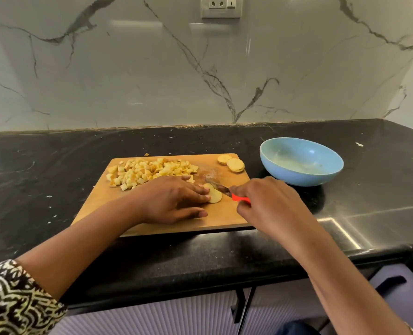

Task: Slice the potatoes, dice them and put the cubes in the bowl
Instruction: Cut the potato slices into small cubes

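A wooden cutting board (104, 204) lies on the black counter. A heap of potato cubes (150, 171) covers its far left part. Round potato slices (232, 163) sit stacked at its far right corner. My left hand (176, 201) presses flat on a small stack of slices (215, 195) near the board's middle. My right hand (270, 201) grips a knife (221, 188) by its red handle, the blade lying across those slices. A light blue bowl (302, 175) stands right of the board with no cubes in it.
The black counter (43, 165) runs back to a marble wall with a socket (221, 6). Its front edge is rounded, with cabinet fronts and a dark handle (391, 282) below. Small scraps dot the counter on the left and far right.
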The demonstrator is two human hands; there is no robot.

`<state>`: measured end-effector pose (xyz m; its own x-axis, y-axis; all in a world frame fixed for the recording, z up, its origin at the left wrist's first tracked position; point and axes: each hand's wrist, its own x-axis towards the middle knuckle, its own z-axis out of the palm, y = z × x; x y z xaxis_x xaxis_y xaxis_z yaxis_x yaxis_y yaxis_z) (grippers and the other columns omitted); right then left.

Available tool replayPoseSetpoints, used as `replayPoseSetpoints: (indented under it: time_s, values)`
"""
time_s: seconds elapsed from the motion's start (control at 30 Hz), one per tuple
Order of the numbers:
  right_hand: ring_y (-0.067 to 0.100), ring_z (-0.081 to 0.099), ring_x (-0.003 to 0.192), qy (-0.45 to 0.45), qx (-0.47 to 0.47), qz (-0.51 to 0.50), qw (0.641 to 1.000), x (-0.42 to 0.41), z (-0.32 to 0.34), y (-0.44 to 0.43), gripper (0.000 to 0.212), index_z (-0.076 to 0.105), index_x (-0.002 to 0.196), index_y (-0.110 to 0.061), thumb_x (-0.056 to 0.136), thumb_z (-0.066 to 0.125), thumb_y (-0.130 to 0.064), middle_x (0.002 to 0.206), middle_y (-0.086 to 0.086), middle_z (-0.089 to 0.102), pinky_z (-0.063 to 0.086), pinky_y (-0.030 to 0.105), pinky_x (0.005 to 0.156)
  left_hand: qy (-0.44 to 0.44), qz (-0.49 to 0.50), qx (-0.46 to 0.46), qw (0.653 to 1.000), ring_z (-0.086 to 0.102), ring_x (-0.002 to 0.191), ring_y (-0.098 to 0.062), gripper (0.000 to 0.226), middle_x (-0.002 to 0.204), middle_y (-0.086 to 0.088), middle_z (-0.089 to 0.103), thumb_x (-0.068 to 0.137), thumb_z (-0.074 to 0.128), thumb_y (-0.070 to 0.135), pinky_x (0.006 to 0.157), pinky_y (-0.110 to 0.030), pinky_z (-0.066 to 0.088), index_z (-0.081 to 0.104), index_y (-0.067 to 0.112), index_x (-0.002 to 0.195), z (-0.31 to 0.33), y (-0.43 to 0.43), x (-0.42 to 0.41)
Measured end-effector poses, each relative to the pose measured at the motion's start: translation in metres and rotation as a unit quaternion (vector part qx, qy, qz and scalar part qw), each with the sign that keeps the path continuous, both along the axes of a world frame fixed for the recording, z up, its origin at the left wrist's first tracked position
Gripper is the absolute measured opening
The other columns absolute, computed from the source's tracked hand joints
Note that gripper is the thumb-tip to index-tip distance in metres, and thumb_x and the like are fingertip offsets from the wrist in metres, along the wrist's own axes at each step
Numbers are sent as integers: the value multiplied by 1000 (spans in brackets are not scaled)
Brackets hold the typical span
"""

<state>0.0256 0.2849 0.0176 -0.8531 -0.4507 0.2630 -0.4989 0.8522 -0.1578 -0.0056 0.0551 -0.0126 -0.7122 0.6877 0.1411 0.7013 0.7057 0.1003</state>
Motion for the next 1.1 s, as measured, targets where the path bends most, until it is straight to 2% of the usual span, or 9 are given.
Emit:
replayPoseSetpoints:
  time_s: [0.07, 0.17, 0.27, 0.4, 0.53, 0.67, 0.87, 1.03, 1.1]
  values:
    - [9, 51, 69, -2, 26, 9, 1000, -2, 3, -2, 36, 57, 131, -31, 96, 50, -24, 97, -3, 65, 33, 21, 52, -2, 7, -6, 1000, 38, 123, 10, 53, 134, 11, 53, 92, 39, 59, 116, -27, 19, 56, 26, 129, 1, 1, -1]
    - [11, 50, 67, 3, 64, 16, 998, 5, 1, 1, 32, 60, 125, -24, 96, 47, -23, 88, -3, 61, 29, 20, 48, -14, 9, -12, 1000, 36, 125, 11, 44, 135, 13, 52, 94, 43, 49, 118, -29, 10, 56, 26, 129, 3, 4, 0]
    - [12, 51, 68, 6, 83, 11, 996, 8, 2, 3, 30, 60, 123, -22, 96, 46, -22, 75, -6, 50, 28, 21, 47, 8, 2, -35, 999, 38, 127, 8, 45, 134, 11, 52, 96, 40, 49, 117, -26, 3, 58, 24, 128, 4, 8, 3]
    - [14, 52, 71, 8, 83, -4, 996, 12, -1, -2, 30, 59, 123, -23, 97, 45, -22, 72, -6, 45, 29, 22, 47, 24, 3, -55, 998, 40, 130, 2, 51, 136, 8, 51, 96, 36, 54, 116, -27, 0, 56, 22, 130, 4, 10, 5]
    - [16, 53, 74, 30, 41, -28, 998, 23, -12, -3, 37, 51, 134, -29, 98, 41, -24, 81, -4, 54, 36, 25, 55, 26, -6, -85, 996, 39, 132, -1, 69, 139, 5, 50, 90, 18, 62, 116, -29, -2, 51, 21, 134, 4, 10, 8]
    - [15, 46, 72, 42, 36, -31, 998, 30, -21, -5, 47, 34, 146, -33, 100, 38, -28, 84, -4, 47, 35, 26, 58, 40, -1, -85, 996, 39, 132, -1, 59, 138, 5, 51, 95, 27, 58, 114, -26, -8, 54, 21, 133, 5, 13, 8]
    - [17, 59, 84, 46, 45, -13, 998, 50, -17, 10, 42, 41, 141, -30, 100, 37, -24, 96, -4, 62, 39, 26, 61, 23, 13, -88, 996, 35, 134, 1, 51, 142, 8, 46, 97, 33, 50, 115, -24, -8, 51, 21, 135, 6, 16, 11]
    - [14, 50, 74, 53, 52, -20, 997, 62, -8, 17, 38, 47, 137, -31, 99, 39, -27, 96, -6, 62, 35, 23, 59, 26, 9, -80, 996, 36, 133, 2, 60, 141, 8, 48, 93, 26, 57, 115, -25, -8, 51, 21, 134, 3, 14, 10]
    - [14, 55, 77, 44, 46, -18, 998, 56, -6, 16, 36, 50, 134, -31, 99, 41, -27, 97, -5, 63, 36, 23, 59, 24, 7, -73, 997, 36, 133, 3, 61, 140, 8, 48, 91, 27, 56, 115, -25, -8, 52, 21, 134, 2, 13, 11]
